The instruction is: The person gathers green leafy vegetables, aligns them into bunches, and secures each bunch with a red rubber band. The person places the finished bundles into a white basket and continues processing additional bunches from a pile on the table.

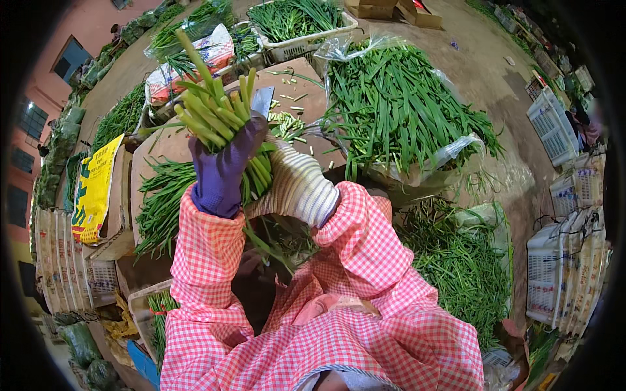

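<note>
My left hand [225, 166], in a purple glove, is closed round a bunch of leafy green stalks [212, 111], with their thick pale cut ends pointing up and away. My right hand [297, 182], in a cream striped glove, wraps the bunch just below and right of the left; its fingertips are hidden behind the stalks. The leaves [166, 205] hang down to the left over the board. A knife blade [263, 100] shows just beyond my hands; its handle is hidden. Short cut stem pieces [285, 124] lie scattered on the brown work board [306, 81].
A large heap of long greens [404, 104] in clear plastic stands to the right, with loose leaf trimmings [456, 274] below it. A white crate of greens [306, 42] is at the back. A yellow printed sheet [98, 189] stands left. Stacked white crates [554, 267] line the right.
</note>
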The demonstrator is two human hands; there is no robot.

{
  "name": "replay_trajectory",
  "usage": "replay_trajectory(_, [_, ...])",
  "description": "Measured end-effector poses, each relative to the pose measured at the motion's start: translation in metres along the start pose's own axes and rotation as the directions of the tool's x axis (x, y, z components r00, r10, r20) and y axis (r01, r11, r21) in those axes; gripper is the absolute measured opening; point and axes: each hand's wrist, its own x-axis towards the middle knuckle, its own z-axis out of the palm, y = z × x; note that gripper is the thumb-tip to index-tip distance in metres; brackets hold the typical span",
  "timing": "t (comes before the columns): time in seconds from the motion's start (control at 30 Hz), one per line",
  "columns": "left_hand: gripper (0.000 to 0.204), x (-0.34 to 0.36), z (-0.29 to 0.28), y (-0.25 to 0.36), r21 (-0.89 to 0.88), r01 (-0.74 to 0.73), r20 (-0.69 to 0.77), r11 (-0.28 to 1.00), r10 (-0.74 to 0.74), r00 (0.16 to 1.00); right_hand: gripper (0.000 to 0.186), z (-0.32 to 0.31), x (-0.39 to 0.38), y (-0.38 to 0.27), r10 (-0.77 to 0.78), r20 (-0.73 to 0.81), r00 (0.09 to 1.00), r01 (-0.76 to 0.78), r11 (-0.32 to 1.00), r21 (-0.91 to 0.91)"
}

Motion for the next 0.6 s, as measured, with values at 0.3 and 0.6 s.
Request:
replay_trajectory(0.3, [0.059, 0.003, 0.083, 0.027, 0.335, 0.076, -0.02, 0.939, -0.073, 0.997, 0.049, -0.006, -0.012, 0.036, 0.009, -0.278, 0.961, 0.071, 0.958, 0.277])
replay_trajectory(0.6, [0.068, -0.109, 0.093, -0.033, 0.509, 0.057, 0.327, 0.859, -0.254, 0.91, 0.048, -0.087, -0.008, 0.029, 0.103, -0.683, 0.723, 0.342, 0.805, 0.484])
